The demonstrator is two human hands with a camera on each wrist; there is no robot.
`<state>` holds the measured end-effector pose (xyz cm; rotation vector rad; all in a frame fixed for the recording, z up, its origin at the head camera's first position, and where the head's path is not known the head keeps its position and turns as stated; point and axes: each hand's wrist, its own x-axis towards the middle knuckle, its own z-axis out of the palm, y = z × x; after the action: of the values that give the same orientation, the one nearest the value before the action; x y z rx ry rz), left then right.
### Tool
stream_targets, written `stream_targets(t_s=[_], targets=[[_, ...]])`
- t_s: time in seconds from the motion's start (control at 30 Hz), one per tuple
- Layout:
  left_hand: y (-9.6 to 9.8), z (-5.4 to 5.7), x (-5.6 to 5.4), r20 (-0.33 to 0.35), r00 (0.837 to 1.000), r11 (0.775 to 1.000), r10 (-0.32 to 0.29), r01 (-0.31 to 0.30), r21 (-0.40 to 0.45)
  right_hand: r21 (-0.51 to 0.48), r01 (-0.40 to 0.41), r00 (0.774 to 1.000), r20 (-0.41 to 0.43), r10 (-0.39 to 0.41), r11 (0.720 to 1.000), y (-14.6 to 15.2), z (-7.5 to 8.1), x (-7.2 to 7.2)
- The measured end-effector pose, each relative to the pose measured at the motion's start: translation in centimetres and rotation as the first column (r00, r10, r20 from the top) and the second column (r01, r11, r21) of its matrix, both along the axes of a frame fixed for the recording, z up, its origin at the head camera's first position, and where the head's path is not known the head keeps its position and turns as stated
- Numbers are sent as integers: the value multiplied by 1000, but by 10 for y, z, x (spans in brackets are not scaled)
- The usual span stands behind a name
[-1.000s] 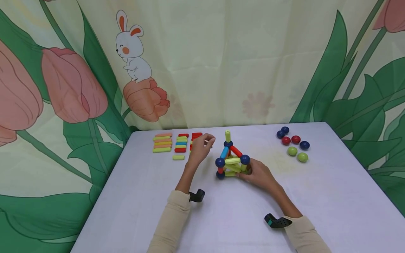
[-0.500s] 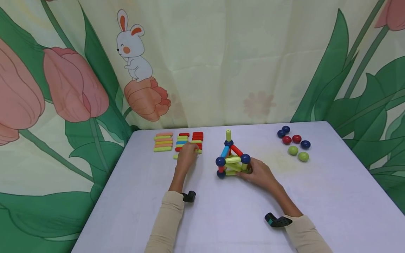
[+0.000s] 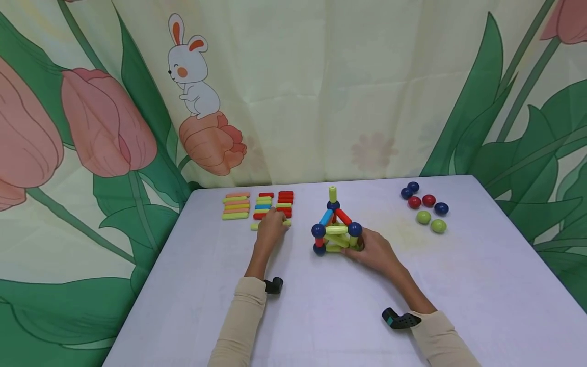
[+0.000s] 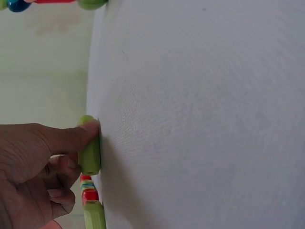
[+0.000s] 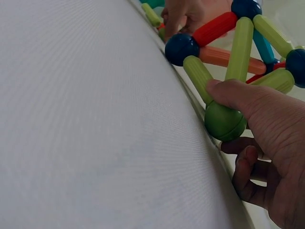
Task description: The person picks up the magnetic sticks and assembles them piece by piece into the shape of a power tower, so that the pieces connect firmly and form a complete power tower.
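In the left wrist view, my left hand [image 4: 35, 164] pinches a short light-green rod [image 4: 89, 155] between thumb and fingers, low over the tabletop. A second green rod [image 4: 95, 215] lies close by. My right hand [image 3: 377, 251] grips the near right corner of a stick-and-ball structure [image 3: 337, 230] standing on the table. The right wrist view has my thumb over a green rod beside the green ball [image 5: 225, 121] at that corner. Blue balls join the structure's red, blue, orange and green rods, and one green rod [image 3: 332, 193] stands upright at its top.
Columns of coloured rods lie at the back left: longer orange, yellow and green rods [image 3: 236, 207] and stacked red rods [image 3: 286, 196]. Loose blue, red and green balls [image 3: 424, 217] rest at the back right. A printed curtain [image 3: 293, 102] hangs behind the white table [image 3: 330, 316].
My left hand has moved left and down from beside the structure to the rods and taken hold of a green one. The right hand keeps its grip on the structure, nearly still.
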<state>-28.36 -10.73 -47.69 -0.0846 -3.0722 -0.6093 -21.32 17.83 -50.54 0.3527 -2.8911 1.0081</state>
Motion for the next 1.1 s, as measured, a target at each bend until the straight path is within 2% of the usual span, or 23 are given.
stream_targets(t_s=[0.07,0.17,0.27,0.33,0.43,0.53,0.6,0.7,0.77,0.87,1.1], targets=[[2,2,1,-2,1000,1000,7,-7,20,-2,1,1000,5,-1,1000,0,0,0],[4,7,3,-14,1000,993,-3,4,118,2,-4,1000,11,4,1000,0,-2,0],[7,15,6,-44,998,955,-37,48,293,6,-5,1000,8,5,1000,-1,-3,0],[9,21,9,-72,995,905,-74,97,414,6,-3,1000,2,3,1000,-1,-4,-1],[13,33,16,-111,986,802,-127,168,573,3,1,1000,-6,-1,1000,-1,-4,-1],[17,43,25,-138,976,703,-170,218,677,3,7,1000,-19,-6,1000,-1,-4,-2],[19,49,30,-153,969,653,-194,244,717,8,12,999,-32,-12,1000,-1,-4,-2],[22,56,38,-176,960,603,-219,275,749,10,17,999,-47,-17,1000,-1,-4,-2],[25,60,43,-190,953,589,-235,295,752,12,19,998,-52,-18,1000,-1,-4,-3],[28,62,47,-193,947,581,-256,310,752,9,19,998,-53,-19,1000,-1,-4,-3],[32,56,49,-129,950,598,-285,281,751,8,20,999,-50,-20,1000,-3,-1,-1]])
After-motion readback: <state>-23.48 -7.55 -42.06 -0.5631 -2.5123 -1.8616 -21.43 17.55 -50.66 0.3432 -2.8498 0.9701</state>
